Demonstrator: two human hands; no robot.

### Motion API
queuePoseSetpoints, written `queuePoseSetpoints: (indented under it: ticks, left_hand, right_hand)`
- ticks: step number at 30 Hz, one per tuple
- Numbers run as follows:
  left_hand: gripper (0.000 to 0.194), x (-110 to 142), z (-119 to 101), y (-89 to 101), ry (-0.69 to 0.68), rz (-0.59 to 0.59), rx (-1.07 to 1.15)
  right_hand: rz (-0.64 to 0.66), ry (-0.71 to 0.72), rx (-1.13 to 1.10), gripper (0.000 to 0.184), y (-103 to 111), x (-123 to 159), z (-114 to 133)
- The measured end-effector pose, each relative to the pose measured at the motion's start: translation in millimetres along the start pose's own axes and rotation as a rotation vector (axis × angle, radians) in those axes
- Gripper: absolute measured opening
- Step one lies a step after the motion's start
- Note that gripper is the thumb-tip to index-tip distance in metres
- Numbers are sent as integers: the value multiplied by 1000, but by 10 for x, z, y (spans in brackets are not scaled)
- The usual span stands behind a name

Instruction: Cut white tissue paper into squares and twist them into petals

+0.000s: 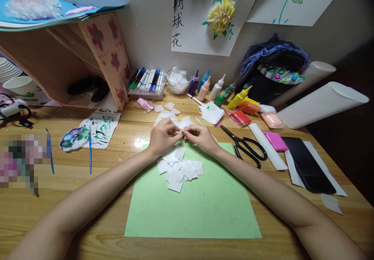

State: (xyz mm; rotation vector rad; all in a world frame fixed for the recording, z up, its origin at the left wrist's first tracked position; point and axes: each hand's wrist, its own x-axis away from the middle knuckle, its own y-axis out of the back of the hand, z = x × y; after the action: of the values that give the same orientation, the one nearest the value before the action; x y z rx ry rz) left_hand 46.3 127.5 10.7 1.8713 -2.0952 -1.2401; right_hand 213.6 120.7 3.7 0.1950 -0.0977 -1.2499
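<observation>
My left hand [166,136] and my right hand [201,137] meet fingertip to fingertip over the far edge of a light green sheet [195,213]. Both are closed in a pinch. What lies between the fingertips is too small and covered to name; only a tiny pale bit shows. Just below the hands, a loose pile of white paper squares [175,174] rests on the green sheet. More white paper pieces [165,116] lie behind my left hand on the wooden table.
Black-handled scissors [247,143] lie right of the sheet, near a black phone [308,164]. Behind stand glue bottles [216,88], a marker box [146,92] and a bowl of white paper [177,81]. Paintbrushes [90,151] and paint-stained paper [103,127] are at left.
</observation>
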Motion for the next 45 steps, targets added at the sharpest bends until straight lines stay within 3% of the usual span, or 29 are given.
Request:
queuePoseSetpoints:
  ticks: [26,36,45]
  left_hand:
    - [18,-1,-6,15,-11,14,-25]
    - [12,9,1,3,-142,-96,-82]
    - [10,1,12,2,-29,-101,-59]
  right_hand:
    - [-14,-2,-37,22,6,-5,5]
    - [-49,18,-76,25,4,-5,46]
    - [-73,30,19,19,-5,12,60]
